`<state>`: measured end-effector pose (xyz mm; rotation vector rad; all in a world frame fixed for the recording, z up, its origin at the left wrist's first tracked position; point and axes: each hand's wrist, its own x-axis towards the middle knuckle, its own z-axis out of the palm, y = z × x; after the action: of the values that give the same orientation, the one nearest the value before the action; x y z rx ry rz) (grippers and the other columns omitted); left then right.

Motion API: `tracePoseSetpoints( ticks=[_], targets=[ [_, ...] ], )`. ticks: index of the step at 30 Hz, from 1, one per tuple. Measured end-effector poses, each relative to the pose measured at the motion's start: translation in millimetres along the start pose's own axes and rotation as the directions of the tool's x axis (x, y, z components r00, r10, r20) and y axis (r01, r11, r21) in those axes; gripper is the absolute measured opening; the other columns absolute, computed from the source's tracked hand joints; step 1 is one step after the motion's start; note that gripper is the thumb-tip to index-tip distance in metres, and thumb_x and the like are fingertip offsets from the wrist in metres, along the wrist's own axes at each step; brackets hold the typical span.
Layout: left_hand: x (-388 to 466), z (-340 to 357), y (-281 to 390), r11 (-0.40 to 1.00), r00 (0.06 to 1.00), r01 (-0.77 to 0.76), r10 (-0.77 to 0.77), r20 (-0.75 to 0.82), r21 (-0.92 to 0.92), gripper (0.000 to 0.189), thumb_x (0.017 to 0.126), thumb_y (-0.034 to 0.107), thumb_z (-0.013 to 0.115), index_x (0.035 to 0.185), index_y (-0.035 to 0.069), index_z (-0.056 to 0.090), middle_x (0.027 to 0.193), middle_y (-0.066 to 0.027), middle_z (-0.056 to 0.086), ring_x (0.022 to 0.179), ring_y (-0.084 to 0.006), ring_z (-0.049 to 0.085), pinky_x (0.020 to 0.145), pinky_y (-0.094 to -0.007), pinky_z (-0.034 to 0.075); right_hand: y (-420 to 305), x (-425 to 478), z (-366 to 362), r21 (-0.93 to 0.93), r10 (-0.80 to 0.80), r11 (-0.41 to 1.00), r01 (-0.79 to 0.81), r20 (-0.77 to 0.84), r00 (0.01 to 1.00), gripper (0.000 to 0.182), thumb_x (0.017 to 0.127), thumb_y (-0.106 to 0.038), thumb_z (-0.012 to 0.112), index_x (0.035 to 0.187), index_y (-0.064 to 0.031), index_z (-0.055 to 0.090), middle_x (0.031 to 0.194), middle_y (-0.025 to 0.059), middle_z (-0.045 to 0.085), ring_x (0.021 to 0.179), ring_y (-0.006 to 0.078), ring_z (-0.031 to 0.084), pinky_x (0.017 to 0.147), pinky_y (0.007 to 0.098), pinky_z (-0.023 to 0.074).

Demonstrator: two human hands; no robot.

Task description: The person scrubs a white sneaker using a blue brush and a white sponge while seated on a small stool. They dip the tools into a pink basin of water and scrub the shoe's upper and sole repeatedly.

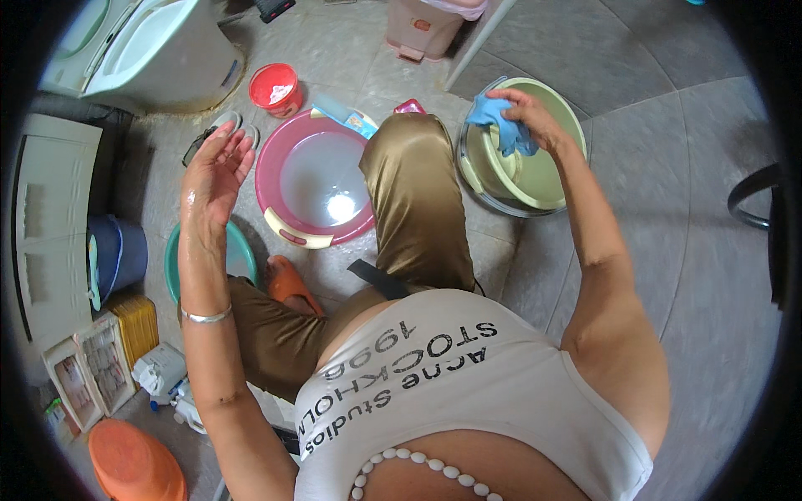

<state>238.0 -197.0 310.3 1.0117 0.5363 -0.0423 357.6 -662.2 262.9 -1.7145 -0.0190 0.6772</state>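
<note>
My right hand [525, 116] grips a crumpled blue cloth [515, 133] above the near left part of a pale green basin [554, 181], which stands on the floor at the right. Wet and empty, my left hand [219, 172] is raised palm up with its fingers apart. To the right of it is a pink basin [267, 160] with cream handles, holding cloudy water. A blue packet [344, 116] lies across that basin's far rim. Under my left forearm a teal basin [252, 250] is partly hidden.
A red tub [285, 103] with white powder stands beyond the pink basin. A toilet [169, 62] is at the upper left, a pink bin [426, 28] at the top. Along the left are a blue bucket [128, 250], white jugs [160, 369] and an orange plastic stool or tub [135, 460].
</note>
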Motion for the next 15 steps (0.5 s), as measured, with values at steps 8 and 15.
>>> tracePoseSetpoints(
  ticks=[8, 15],
  targets=[
    [14, -2, -10, 0.999, 0.998, 0.023, -0.024, -0.055, -0.025, 0.022, 0.082, 0.015, 0.058, 0.101, 0.004, 0.056, 0.094, -0.007, 0.059, 0.083, -0.0157, 0.058, 0.076, -0.03, 0.049, 58, 23, 13, -0.567, -0.31, 0.806, 0.168, -0.163, 0.937, 0.034, 0.069, 0.0, 0.049, 0.102, -0.0068, 0.059, 0.093, 0.0074, 0.055, 0.085, 0.0184, 0.051, 0.075, 0.0278, 0.0409],
    [31, -26, -41, 0.953, 0.987, 0.1, -0.13, -0.09, -0.285, 0.018, 0.081, 0.01, 0.058, 0.097, 0.002, 0.055, 0.09, -0.0089, 0.055, 0.079, -0.019, 0.057, 0.072, -0.0311, 0.051, 68, 22, 30, -0.859, -0.496, 0.497, 0.124, -0.163, 0.853, 0.028, 0.071, -0.011, 0.055, 0.098, -0.0081, 0.063, 0.097, 0.0121, 0.052, 0.095, 0.0283, 0.048, 0.084, 0.0359, 0.0387]
  ],
)
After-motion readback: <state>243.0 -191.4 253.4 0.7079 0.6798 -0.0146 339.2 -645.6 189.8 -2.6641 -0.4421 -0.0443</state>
